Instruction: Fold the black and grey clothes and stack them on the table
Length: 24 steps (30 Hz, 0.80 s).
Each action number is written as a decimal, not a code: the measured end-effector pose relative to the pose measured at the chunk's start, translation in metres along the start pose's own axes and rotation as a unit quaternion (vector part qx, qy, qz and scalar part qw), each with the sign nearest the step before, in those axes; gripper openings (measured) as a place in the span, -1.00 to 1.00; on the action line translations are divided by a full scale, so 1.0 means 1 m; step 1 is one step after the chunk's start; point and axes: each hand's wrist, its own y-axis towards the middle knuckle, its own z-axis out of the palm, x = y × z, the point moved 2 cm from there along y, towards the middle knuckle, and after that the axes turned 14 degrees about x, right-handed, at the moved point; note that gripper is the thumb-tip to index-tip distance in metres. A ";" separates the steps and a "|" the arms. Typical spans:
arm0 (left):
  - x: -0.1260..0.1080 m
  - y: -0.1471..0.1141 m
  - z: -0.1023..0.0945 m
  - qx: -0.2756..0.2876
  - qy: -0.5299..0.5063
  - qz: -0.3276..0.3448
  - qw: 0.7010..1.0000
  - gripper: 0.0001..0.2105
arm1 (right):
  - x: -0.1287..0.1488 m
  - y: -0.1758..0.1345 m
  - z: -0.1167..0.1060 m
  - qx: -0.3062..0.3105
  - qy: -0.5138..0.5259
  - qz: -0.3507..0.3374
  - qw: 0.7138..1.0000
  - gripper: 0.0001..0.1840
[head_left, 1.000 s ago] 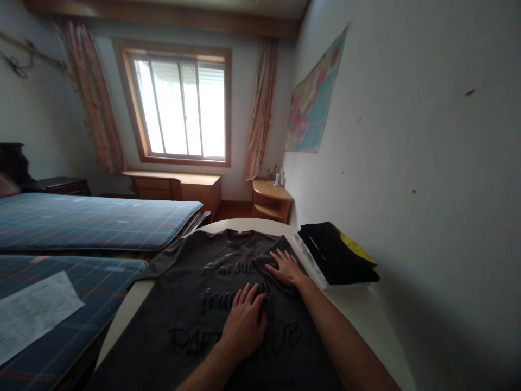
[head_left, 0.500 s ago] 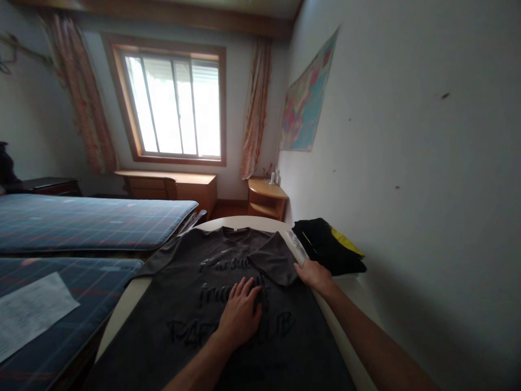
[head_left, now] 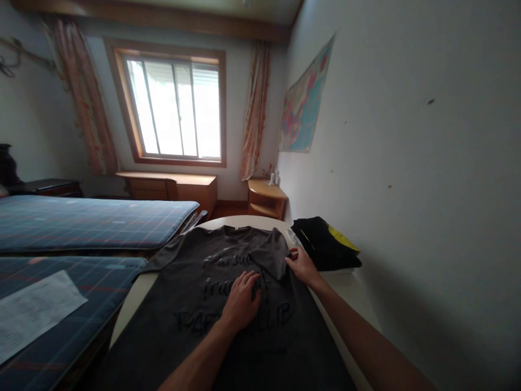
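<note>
A dark grey T-shirt point(head_left: 195, 347) with black lettering lies spread, front up, over a pale round-edged table point(head_left: 126, 312). Its right-hand sleeve point(head_left: 271, 252) is folded inward across the chest. My left hand point(head_left: 243, 298) rests on the lettering, palm down, fingers stretched out. At the outer edge of the folded sleeve, my right hand point(head_left: 303, 266) pinches the cloth between thumb and fingers. Just beyond that hand sits a folded black garment point(head_left: 325, 244) with a yellow part, beside a clear plastic wrapper point(head_left: 292, 237).
Two plaid mattresses point(head_left: 101, 222) are on the left, and a printed sheet of paper point(head_left: 40, 312) lies on the nearer one. A white wall point(head_left: 427, 244) runs close along the right. Behind the table stand a wooden desk point(head_left: 195, 190) and a small corner shelf point(head_left: 268, 189).
My right hand has moved slightly left, bringing the sleeve's outer edge inward. My left hand stays on the shirt front. The view has shifted a little.
</note>
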 end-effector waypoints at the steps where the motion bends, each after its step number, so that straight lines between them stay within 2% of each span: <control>1: 0.001 0.001 -0.001 -0.013 -0.017 0.005 1.000 -0.55 | 0.010 -0.002 0.003 0.007 0.017 -0.021 1.000 -0.63; 3: 0.003 0.002 -0.003 -0.039 -0.052 0.011 0.998 -0.56 | 0.031 -0.008 0.012 0.047 0.064 -0.057 0.995 -0.57; 6: 0.006 0.001 -0.007 -0.070 -0.097 -0.007 0.993 -0.54 | 0.053 -0.022 0.032 0.164 0.140 -0.116 0.970 -0.44; 9: 0.008 0.001 -0.010 -0.085 -0.109 -0.028 0.990 -0.52 | 0.059 -0.041 0.043 0.248 0.101 -0.148 0.952 -0.41; 12: 0.009 0.002 -0.009 -0.084 -0.083 -0.019 0.993 -0.54 | 0.055 -0.063 0.039 0.255 -0.052 -0.116 0.959 -0.56; 14: 0.009 0.003 -0.007 -0.086 -0.058 -0.013 0.995 -0.57 | 0.051 -0.079 0.032 0.262 -0.141 -0.079 0.952 -0.60; 17: 0.008 0.004 -0.005 -0.089 -0.019 -0.020 0.996 -0.61 | 0.049 -0.099 0.024 0.277 -0.211 -0.029 0.937 -0.65; 19: 0.006 0.004 -0.005 -0.086 -0.005 -0.023 0.996 -0.62 | 0.052 -0.109 0.022 0.283 -0.211 -0.020 0.935 -0.75; 21: 0.004 0.004 -0.007 -0.080 -0.009 -0.028 0.996 -0.61 | 0.059 -0.117 0.023 0.303 -0.160 -0.029 0.939 -0.80; 24: 0.005 0.005 -0.013 -0.069 -0.037 -0.037 0.996 -0.57 | 0.072 -0.129 0.026 0.357 -0.034 -0.050 0.932 -0.62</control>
